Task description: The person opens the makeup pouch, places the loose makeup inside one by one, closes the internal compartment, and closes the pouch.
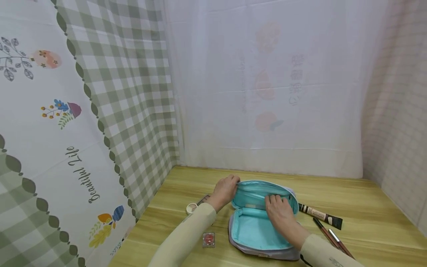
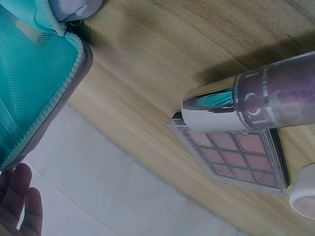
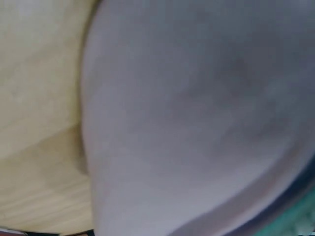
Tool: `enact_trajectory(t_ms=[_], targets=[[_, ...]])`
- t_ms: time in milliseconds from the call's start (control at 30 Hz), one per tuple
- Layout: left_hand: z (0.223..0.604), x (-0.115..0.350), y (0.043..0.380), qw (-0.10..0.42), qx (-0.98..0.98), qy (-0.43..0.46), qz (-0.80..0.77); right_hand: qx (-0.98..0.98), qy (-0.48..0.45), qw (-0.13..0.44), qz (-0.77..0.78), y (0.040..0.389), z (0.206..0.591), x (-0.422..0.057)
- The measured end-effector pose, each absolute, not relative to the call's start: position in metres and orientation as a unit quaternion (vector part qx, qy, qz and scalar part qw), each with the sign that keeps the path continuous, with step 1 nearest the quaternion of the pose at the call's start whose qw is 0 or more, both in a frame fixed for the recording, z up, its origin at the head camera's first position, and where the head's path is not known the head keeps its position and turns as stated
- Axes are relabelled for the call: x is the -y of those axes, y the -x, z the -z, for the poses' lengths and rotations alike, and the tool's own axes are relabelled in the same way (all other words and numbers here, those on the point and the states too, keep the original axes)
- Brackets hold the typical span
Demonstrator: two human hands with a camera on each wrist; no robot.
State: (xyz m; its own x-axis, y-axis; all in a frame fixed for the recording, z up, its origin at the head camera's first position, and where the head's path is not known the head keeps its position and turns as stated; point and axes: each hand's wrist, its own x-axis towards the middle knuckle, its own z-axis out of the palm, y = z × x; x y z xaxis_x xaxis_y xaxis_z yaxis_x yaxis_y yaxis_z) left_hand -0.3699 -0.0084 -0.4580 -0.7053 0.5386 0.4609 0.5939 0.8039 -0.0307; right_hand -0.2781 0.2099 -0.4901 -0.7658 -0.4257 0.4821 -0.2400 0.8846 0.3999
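A grey-lilac cosmetic bag (image 1: pixel 263 256) with a turquoise lining stands unzipped, its lid raised. My left hand (image 1: pixel 225 191) grips the left upper edge of the lid; its fingers show at the zip edge in the left wrist view. My right hand (image 1: pixel 281 213) reaches over the base and holds the edge of the mesh pocket (image 1: pixel 251 196) inside the lid; its fingertips are partly hidden. The right wrist view is mostly filled by the bag's blurred outer side (image 3: pixel 172 123), with a turquoise edge at lower right.
Left of the bag are an eyeshadow palette (image 2: pixel 236 157), a purple bottle with a silver cap (image 2: pixel 275 93), a small round white pot (image 1: pixel 191 208) and a square red compact (image 1: pixel 208 240). To the right lie a squeeze tube (image 1: pixel 320 215) and slim pencil-like sticks (image 1: pixel 325 231). Curtains (image 1: pixel 267 92) border the table.
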Motion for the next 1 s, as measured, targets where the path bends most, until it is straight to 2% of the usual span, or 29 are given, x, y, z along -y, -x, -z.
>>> enact_trajectory(t_ms=[267, 500, 767, 1000], targets=[[0.464, 0.011, 0.372, 0.232, 0.916, 0.316, 0.079, 0.946, -0.184, 0.237, 0.12, 0.269, 0.488, -0.215], [0.466, 0.014, 0.374, 0.194, 0.922, 0.316, 0.109, 0.955, -0.188, 0.211, 0.087, 0.258, 0.48, -0.221], [0.463, 0.017, 0.371, 0.147, 0.932, 0.303, 0.135, 0.95, -0.186, 0.239, 0.076, 0.246, 0.469, -0.237], [0.465, 0.019, 0.372, 0.127, 0.933, 0.302, 0.148, 0.953, -0.169, 0.246, 0.048, 0.234, 0.467, -0.262]])
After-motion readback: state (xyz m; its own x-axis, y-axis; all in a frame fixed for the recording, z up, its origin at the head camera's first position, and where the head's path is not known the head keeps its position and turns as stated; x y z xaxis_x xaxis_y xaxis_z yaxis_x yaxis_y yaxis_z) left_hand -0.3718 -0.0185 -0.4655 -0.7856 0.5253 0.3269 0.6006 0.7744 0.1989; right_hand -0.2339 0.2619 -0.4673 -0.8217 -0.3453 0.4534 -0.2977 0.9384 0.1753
